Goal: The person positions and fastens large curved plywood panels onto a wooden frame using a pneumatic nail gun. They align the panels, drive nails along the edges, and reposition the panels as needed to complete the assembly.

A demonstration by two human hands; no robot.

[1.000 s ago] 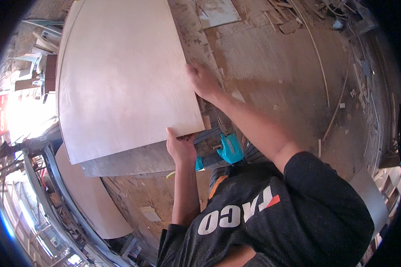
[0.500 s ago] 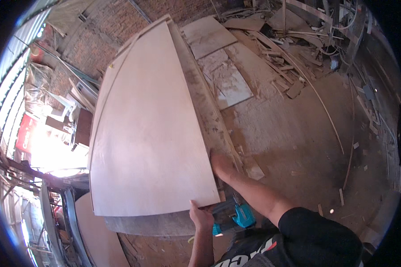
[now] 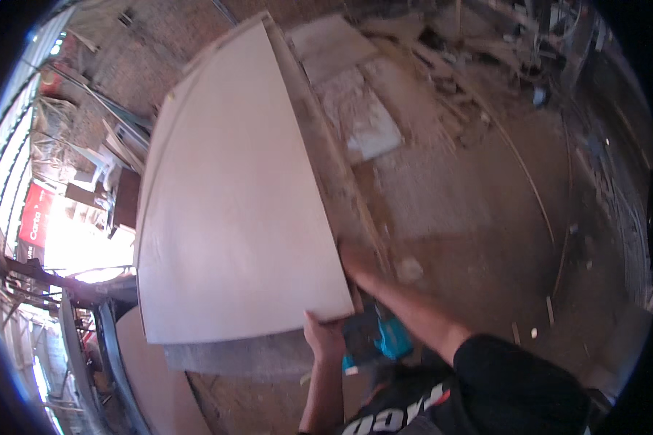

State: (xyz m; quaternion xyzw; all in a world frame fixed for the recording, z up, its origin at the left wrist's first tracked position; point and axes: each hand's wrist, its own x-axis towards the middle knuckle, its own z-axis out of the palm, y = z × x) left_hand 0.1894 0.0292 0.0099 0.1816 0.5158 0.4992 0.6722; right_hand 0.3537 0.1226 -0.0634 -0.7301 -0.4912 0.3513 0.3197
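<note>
1. Grasping a pale sheet [image 3: 239, 203] by its near edge with the left hand [image 3: 325, 341], with thumb on top and fingers out of sight below.
2. Reaching to the sheet's right edge, ahead of that grip, with the blurred right hand [image 3: 352, 264]; cannot tell whether clenched or loose, with fingers hidden by the edge.
3. Stretched ahead and leftward from the grip, with the sheet's near right corner between the hands.
4. Under the sheet, left of the left hand, a grey board [image 3: 247, 354]; past the right edge, ahead of the right hand, a dusty board [image 3: 330, 170].
5. Just right of the left hand, a teal tool [image 3: 394, 339].
6. Left of the grip and nearer the body, a brown panel [image 3: 152, 377].
7. Beyond the right hand, a whitish panel [image 3: 374, 139], wood scraps [image 3: 446, 109].
8. Farthest ahead, a brick wall [image 3: 181, 43].
</note>
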